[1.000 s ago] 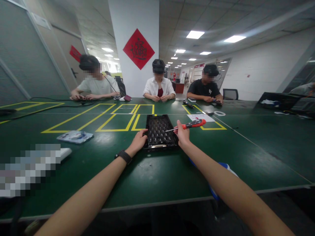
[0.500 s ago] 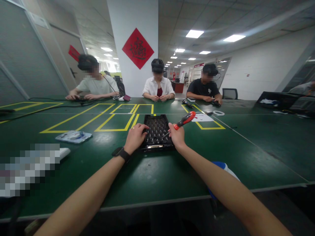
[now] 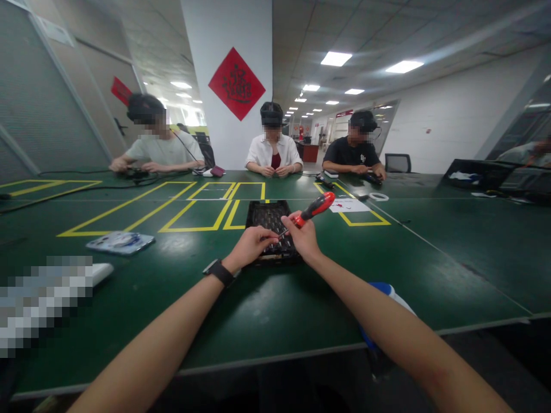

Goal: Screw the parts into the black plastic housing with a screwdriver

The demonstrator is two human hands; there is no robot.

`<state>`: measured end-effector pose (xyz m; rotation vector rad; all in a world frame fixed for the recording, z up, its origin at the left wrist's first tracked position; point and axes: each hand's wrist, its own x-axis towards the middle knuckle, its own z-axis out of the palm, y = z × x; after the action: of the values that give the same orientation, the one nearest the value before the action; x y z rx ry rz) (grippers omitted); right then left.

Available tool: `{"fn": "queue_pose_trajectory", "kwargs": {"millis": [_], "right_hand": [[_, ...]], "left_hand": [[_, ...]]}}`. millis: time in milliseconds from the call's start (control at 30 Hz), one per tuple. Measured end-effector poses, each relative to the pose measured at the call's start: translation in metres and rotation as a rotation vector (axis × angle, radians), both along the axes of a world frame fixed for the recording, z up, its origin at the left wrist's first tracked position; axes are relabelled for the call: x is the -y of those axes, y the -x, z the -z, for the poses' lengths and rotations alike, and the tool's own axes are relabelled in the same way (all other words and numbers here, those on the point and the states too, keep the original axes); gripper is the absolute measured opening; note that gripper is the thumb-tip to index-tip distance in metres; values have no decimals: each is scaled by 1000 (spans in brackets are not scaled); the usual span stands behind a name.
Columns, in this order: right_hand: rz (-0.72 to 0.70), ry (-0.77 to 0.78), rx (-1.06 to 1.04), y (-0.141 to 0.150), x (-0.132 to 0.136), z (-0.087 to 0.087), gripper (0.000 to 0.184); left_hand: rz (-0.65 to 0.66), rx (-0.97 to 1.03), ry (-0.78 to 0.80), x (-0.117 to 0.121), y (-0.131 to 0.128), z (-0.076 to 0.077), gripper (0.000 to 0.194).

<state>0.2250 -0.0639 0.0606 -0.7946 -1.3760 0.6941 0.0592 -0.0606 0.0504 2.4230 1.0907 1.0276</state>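
Note:
A black plastic case [image 3: 267,213] with a patterned floor lies on the table straight in front of me. My right hand [image 3: 303,236] grips a red and black screwdriver [image 3: 316,209] low on its handle, the handle leaning up to the right. Its thin metal shaft slants down left over the case. Over the left part of the case is my left hand [image 3: 253,245], thumb and fingers pinched together at the screwdriver's tip. Whatever sits between those fingertips is too small to make out. A dark watch is on my left wrist.
On the green table [image 3: 224,332] are a phone [image 3: 120,242] at left, a white sheet [image 3: 350,205] and a white ring [image 3: 379,197] at right. A blue and white object [image 3: 382,289] is partly behind my right forearm. Three people sit across the table.
My left hand has moved right from the case's left edge to the screwdriver tip, its fingers now pinched. My right hand has brought the screwdriver left over the case.

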Motion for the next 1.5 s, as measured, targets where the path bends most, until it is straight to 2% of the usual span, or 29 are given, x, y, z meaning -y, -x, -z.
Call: {"fn": "queue_pose_trajectory", "kwargs": {"millis": [133,200,267,367,533,667,933,1267,1500], "right_hand": [[-198,39,-2,4,-4,3,30],[-304,67,27,4,-6,4,32],[-351,71,82,3,-6,5,33],[-324,65,79,2,-5,6,35],[-282,98,-57,5,-4,9,37],[-284,132,-69,7,-5,10,39],[-252,44,-48,6,-4,10,38],[-156,92,-92,8,-4,10,32],[-182,1,29,7,1,9,33]], "left_hand": [[88,86,91,3,4,1,24],[102,109,122,3,4,2,24],[102,96,112,2,3,2,25],[80,60,57,0,3,3,24],[-45,10,-85,0,5,4,21],[-37,11,-48,2,4,4,20],[-90,120,33,4,4,4,21],[-15,138,79,5,2,5,26],[53,148,65,5,3,3,26]]}}
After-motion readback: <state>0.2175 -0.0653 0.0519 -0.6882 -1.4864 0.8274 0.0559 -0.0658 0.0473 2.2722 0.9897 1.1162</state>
